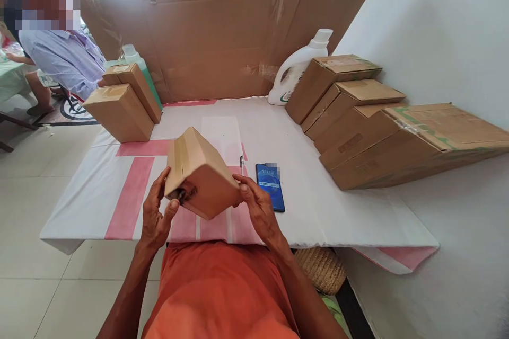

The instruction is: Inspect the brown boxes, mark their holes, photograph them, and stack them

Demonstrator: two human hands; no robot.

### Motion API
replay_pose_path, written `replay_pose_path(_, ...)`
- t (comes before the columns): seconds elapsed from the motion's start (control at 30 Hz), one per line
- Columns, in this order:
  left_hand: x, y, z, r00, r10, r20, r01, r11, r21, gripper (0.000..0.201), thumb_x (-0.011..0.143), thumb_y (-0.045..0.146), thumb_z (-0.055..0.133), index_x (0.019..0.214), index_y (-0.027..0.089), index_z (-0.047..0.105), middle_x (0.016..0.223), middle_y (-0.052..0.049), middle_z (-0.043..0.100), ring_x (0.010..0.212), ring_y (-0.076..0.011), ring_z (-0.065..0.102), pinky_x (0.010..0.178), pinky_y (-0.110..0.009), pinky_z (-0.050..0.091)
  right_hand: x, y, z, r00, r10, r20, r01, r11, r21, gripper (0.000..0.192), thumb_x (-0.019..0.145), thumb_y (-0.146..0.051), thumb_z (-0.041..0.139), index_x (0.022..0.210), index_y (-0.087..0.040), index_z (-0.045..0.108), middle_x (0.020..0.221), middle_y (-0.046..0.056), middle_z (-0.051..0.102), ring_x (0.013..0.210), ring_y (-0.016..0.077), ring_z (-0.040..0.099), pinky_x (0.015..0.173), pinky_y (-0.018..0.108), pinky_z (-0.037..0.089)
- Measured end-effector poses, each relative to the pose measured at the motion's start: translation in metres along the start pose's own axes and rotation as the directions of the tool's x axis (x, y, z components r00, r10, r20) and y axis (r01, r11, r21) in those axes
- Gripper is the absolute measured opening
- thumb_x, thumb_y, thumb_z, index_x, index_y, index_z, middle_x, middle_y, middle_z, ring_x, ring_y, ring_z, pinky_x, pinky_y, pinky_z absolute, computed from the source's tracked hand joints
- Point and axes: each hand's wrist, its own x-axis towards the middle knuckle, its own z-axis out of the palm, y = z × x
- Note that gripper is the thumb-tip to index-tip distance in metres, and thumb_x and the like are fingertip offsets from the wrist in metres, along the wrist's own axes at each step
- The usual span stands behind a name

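I hold a small brown cardboard box (201,172) tilted above the near edge of the table (318,212). My left hand (156,212) grips its left end, thumb by a dark spot on the flap. Its right side rests in the fingers of my right hand (256,206). Just right of the box lie a pen (242,164) and a phone (270,186) with its screen lit.
Two taped boxes (121,103) and a green bottle (133,58) stand at the back left. Several boxes (358,111) lean in a row at the right by a white jug (296,69). A cardboard screen (222,37) backs the table. A seated person (63,58) is at far left.
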Motion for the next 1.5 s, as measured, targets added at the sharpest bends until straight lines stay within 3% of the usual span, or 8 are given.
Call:
replay_pose_path(0.2, 0.012, 0.020, -0.004, 0.998, 0.061, -0.033, -0.061, 0.998, -0.002, 0.077, 0.095, 0.073, 0.063, 0.152, 0.021, 0.060, 0.138, -0.015, 0.070, 0.114, -0.0307, 0.071, 0.096, -0.041, 0.057, -0.010, -0.040, -0.007, 0.995, -0.086, 0.043, 0.091, 0.988, -0.124, 0.061, 0.105, -0.075, 0.047, 0.103, -0.021, 0.076, 0.066, 0.000, 0.067, 0.053, 0.0171, 0.064, 0.051, 0.029, 0.051)
replay_pose_path(0.4, 0.014, 0.024, 0.004, 0.995, 0.090, -0.034, -0.090, 0.996, -0.008, 0.060, 0.103, 0.059, 0.062, 0.152, 0.024, 0.060, 0.136, -0.011, 0.070, 0.113, -0.0260, 0.069, 0.094, -0.038, 0.055, -0.016, -0.051, -0.016, 0.990, -0.052, 0.135, 0.085, 0.965, -0.249, 0.058, 0.105, -0.072, 0.051, 0.084, -0.021, 0.070, 0.069, 0.002, 0.068, 0.060, 0.0174, 0.064, 0.057, 0.029, 0.050)
replay_pose_path(0.5, 0.020, 0.032, 0.012, 0.988, 0.156, -0.012, -0.155, 0.987, 0.044, 0.056, 0.105, 0.056, 0.060, 0.149, 0.023, 0.063, 0.122, -0.010, 0.072, 0.108, -0.0248, 0.068, 0.090, -0.037, 0.055, -0.005, -0.060, -0.014, 0.992, -0.109, 0.061, 0.122, 0.950, -0.286, 0.057, 0.098, -0.074, 0.062, 0.115, -0.021, 0.074, 0.105, 0.011, 0.076, 0.090, 0.0253, 0.074, 0.067, 0.034, 0.058)
replay_pose_path(0.6, 0.027, 0.043, 0.023, 0.970, 0.240, 0.027, -0.241, 0.964, 0.113, 0.053, 0.106, 0.055, 0.058, 0.148, 0.023, 0.063, 0.108, -0.007, 0.069, 0.097, -0.0228, 0.066, 0.086, -0.037, 0.056, 0.011, -0.070, -0.001, 0.975, -0.211, -0.068, 0.182, 0.938, -0.296, 0.076, 0.092, -0.069, 0.072, 0.151, -0.024, 0.053, 0.144, 0.017, 0.066, 0.124, 0.0321, 0.070, 0.091, 0.046, 0.064)
replay_pose_path(0.73, 0.029, 0.052, 0.036, 0.956, 0.293, -0.001, -0.288, 0.940, 0.181, 0.047, 0.106, 0.051, 0.058, 0.144, 0.024, 0.064, 0.115, -0.009, 0.067, 0.106, -0.0249, 0.064, 0.093, -0.041, 0.057, 0.022, -0.081, 0.017, 0.926, -0.345, -0.157, 0.249, 0.867, -0.432, 0.064, 0.088, -0.056, 0.081, 0.139, -0.023, 0.059, 0.136, 0.015, 0.072, 0.125, 0.0328, 0.070, 0.109, 0.053, 0.058)
replay_pose_path(1.03, 0.035, 0.078, 0.050, 0.994, 0.104, 0.040, -0.095, 0.978, -0.183, 0.032, 0.106, 0.039, 0.057, 0.134, 0.026, 0.063, 0.154, -0.010, 0.061, 0.155, -0.0299, 0.048, 0.128, -0.050, 0.037, 0.028, -0.100, 0.023, 0.946, -0.265, -0.187, 0.153, 0.873, -0.463, 0.049, 0.083, -0.048, 0.078, 0.120, -0.022, 0.059, 0.119, 0.013, 0.078, 0.108, 0.0318, 0.076, 0.097, 0.048, 0.062)
replay_pose_path(1.3, 0.024, 0.097, 0.029, 0.985, -0.065, 0.159, 0.097, 0.974, -0.203, 0.034, 0.105, 0.043, 0.059, 0.135, 0.029, 0.068, 0.144, -0.005, 0.068, 0.135, -0.0257, 0.064, 0.110, -0.039, 0.053, 0.015, -0.108, 0.030, 0.972, -0.183, -0.145, 0.084, 0.853, -0.516, 0.046, 0.085, -0.057, 0.073, 0.113, -0.022, 0.060, 0.112, 0.013, 0.077, 0.103, 0.0331, 0.075, 0.090, 0.046, 0.061)
replay_pose_path(1.5, 0.020, 0.099, 0.030, 0.987, -0.055, 0.153, 0.083, 0.980, -0.178, 0.029, 0.102, 0.031, 0.058, 0.128, 0.026, 0.069, 0.145, -0.006, 0.070, 0.152, -0.0265, 0.053, 0.121, -0.042, 0.046, 0.007, -0.106, 0.035, 0.967, -0.190, -0.170, 0.069, 0.838, -0.541, 0.039, 0.082, -0.049, 0.071, 0.109, -0.024, 0.057, 0.105, 0.011, 0.074, 0.098, 0.0315, 0.073, 0.088, 0.046, 0.059)
